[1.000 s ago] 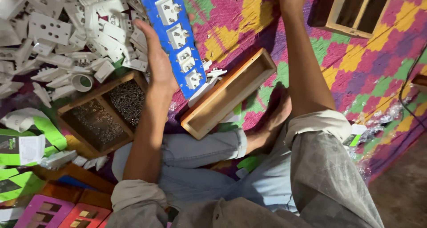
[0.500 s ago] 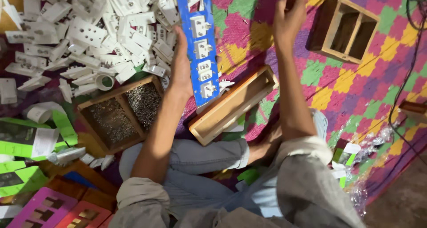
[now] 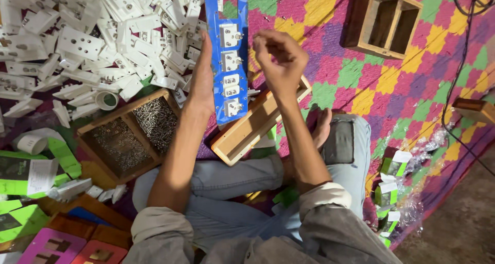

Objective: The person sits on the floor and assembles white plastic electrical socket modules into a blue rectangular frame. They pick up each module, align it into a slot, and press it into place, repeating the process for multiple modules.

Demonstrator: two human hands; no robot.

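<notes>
**Blue panel held up over the mat**

Nearest, the person's crossed legs in jeans rest on the patterned mat [image 3: 361,83]. Just beyond the knees lie a wooden tray [image 3: 252,127] and, to its left, a wooden box [image 3: 126,135] with two compartments of small metal screws.

The left hand [image 3: 202,83] is closed along the left edge of the panel [image 3: 227,53], fingers behind it and thumb at the front, holding it upright above the tray. The panel is a long blue strip with four white sockets set in a column and one open rectangular cutout near its top.

The right hand [image 3: 278,58] hovers just right of the panel, fingers curled loosely; whether it pinches anything, I cannot tell.

Farther off, white socket parts [image 3: 103,37] are heaped toward the mat's far left.
</notes>
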